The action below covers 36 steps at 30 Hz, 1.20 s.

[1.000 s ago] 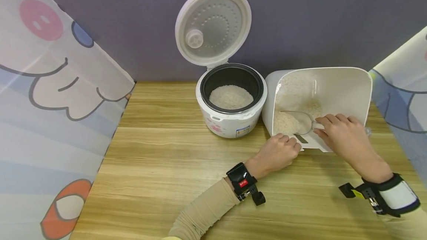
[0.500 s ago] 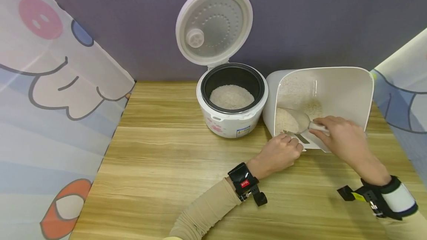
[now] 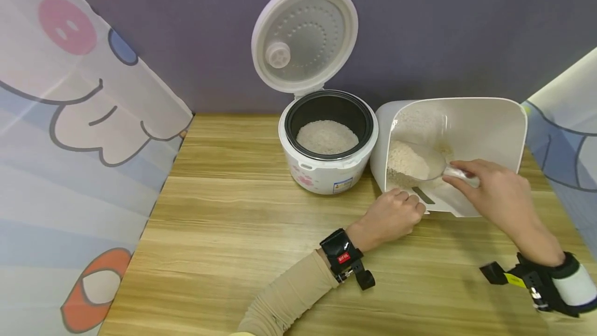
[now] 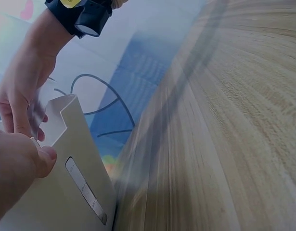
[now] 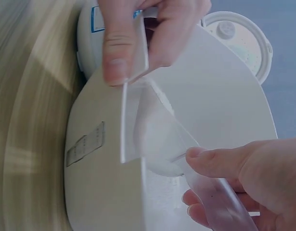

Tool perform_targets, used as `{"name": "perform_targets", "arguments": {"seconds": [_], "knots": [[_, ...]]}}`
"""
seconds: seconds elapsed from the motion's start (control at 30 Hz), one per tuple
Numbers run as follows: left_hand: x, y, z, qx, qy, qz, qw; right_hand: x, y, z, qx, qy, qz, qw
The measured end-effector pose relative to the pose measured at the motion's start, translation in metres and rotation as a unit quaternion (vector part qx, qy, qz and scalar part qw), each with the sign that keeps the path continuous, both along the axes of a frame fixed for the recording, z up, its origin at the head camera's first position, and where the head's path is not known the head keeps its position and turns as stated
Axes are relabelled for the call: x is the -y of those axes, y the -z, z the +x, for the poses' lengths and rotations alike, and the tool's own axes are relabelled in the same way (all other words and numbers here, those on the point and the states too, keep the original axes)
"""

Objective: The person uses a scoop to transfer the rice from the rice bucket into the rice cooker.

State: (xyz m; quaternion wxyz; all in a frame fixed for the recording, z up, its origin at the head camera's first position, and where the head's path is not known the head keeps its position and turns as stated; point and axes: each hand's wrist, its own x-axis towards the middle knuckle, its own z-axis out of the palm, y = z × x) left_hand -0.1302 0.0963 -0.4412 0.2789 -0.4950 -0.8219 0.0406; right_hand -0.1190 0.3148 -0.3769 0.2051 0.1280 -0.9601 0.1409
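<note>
In the head view my right hand (image 3: 499,193) grips the handle of a clear plastic scoop (image 3: 437,162), fingers below and thumb on top in the right wrist view. A heap of rice (image 3: 408,162) fills the scoop, held inside the mouth of a white rice bin (image 3: 489,123). My left hand (image 3: 392,214) pinches the bin's near rim, thumb outside and fingers inside, in the right wrist view. Left of the bin stands a white rice cooker (image 3: 322,172) with its lid (image 3: 308,35) raised and rice (image 3: 326,137) in its dark inner pot.
Everything stands on a wood-grain table (image 3: 224,211). A grey-purple backdrop (image 3: 434,30) rises behind the cooker and bin. Cartoon-printed cloth (image 3: 60,180) hangs along the left, with more on the right. The cooker and the bin stand close side by side.
My right hand has drawn the scoop up and slightly right, and the rice heap in it now shows fully. The left hand keeps its hold on the rim.
</note>
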Motion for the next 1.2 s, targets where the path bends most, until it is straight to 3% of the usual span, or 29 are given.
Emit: {"name": "perform_targets", "arguments": {"seconds": [0.43,0.7,0.93,1.2], "knots": [[-0.002,-0.003,0.0,0.002,0.004,-0.006,1.0,-0.003,-0.013,0.003,-0.012,0.008,-0.005,0.9999],[0.002,-0.016,-0.002,0.017,-0.003,-0.025,0.9995,-0.01,-0.023,0.005,-0.047,0.017,-0.004,0.9987],[0.004,-0.024,-0.01,0.003,-0.018,0.002,0.9998,-0.018,-0.037,0.004,-0.046,0.008,0.0,0.9989],[0.002,-0.031,-0.015,0.057,-0.035,-0.006,0.9978,-0.029,-0.053,-0.002,-0.024,0.001,-0.004,0.9997]]}}
